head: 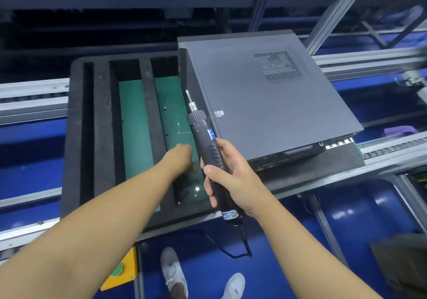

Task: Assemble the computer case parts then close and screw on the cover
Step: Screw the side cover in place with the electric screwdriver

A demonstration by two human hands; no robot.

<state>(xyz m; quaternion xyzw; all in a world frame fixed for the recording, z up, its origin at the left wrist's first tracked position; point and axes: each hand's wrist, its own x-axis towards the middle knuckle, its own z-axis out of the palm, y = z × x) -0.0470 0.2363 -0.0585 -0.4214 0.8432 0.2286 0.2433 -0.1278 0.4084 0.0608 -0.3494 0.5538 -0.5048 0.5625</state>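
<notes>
Computer case point(265, 104): lies flat with its vented cover on, at the right end of the black foam tray point(101, 113).
Electric screwdriver point(205, 146): bit pointing up and away, just beside the case's left edge.
Right hand point(231, 183): wrapped round the screwdriver's barrel.
Left hand point(179, 156): down in a green-floored tray slot, fingers hidden, grip cannot be told.

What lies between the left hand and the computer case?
Head view: the electric screwdriver, gripped by the right hand, lies between left hand and computer case.
</notes>
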